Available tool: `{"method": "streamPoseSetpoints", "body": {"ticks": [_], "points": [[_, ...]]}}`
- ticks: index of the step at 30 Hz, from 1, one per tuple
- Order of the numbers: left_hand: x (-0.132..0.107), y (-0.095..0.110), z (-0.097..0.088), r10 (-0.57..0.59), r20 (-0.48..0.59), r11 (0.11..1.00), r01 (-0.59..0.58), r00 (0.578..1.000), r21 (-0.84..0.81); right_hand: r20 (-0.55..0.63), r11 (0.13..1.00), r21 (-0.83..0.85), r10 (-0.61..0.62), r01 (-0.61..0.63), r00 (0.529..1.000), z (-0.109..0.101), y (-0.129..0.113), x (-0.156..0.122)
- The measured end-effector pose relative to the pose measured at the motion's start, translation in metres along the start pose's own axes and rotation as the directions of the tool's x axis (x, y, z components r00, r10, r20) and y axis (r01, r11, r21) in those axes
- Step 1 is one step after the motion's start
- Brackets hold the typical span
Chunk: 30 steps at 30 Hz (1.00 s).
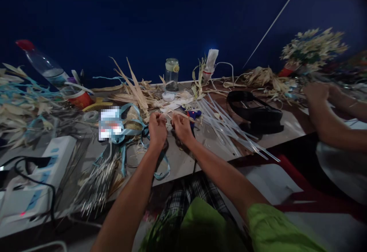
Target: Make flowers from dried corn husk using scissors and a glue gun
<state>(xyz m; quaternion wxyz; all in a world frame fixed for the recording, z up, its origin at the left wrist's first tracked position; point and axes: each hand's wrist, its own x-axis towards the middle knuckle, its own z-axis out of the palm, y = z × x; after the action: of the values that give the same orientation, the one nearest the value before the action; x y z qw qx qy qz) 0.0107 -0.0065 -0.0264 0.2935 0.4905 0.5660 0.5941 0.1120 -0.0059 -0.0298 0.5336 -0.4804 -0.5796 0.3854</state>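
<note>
My left hand (pixel 157 129) and my right hand (pixel 182 129) are close together above the table, fingers pinched. A narrow, pale strip of dried husk (pixel 183 114) passes at the fingertips of the right hand. What the left fingers pinch is too small to make out. Just beyond my right hand lies a blue glue gun (pixel 195 113) with a small red light. Light blue ribbon (pixel 133 131) loops beside my left hand. Long, pointed dried husks (pixel 137 88) and whitish scraps (pixel 179 101) lie behind the hands.
Clear glue sticks (pixel 226 126) and a black strap-like object (pixel 255 114) lie to the right. A jar (pixel 172 77) stands behind. Leftward are metal wires (pixel 101 179), a power strip (pixel 54 160) and a bottle (pixel 46 67). Another person's arm (pixel 329 118) reaches in at right.
</note>
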Motion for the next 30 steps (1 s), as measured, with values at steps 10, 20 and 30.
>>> {"method": "streamPoseSetpoints", "body": {"ticks": [10, 20, 30], "points": [[0.005, 0.000, -0.003, -0.041, -0.022, 0.995, 0.039, 0.999, -0.087, 0.189, 0.961, 0.272, 0.005, -0.058, 0.982, 0.000, -0.008, 0.001], [0.000, 0.001, 0.000, -0.064, 0.062, 0.995, 0.069, 0.996, -0.078, -0.028, 0.999, -0.007, -0.048, 0.048, 0.998, -0.001, -0.007, 0.001], [-0.003, 0.007, -0.002, 0.065, 0.005, 0.995, -0.065, 0.998, 0.074, -0.083, 0.995, -0.078, -0.075, 0.068, 0.994, -0.002, -0.013, 0.000]]}}
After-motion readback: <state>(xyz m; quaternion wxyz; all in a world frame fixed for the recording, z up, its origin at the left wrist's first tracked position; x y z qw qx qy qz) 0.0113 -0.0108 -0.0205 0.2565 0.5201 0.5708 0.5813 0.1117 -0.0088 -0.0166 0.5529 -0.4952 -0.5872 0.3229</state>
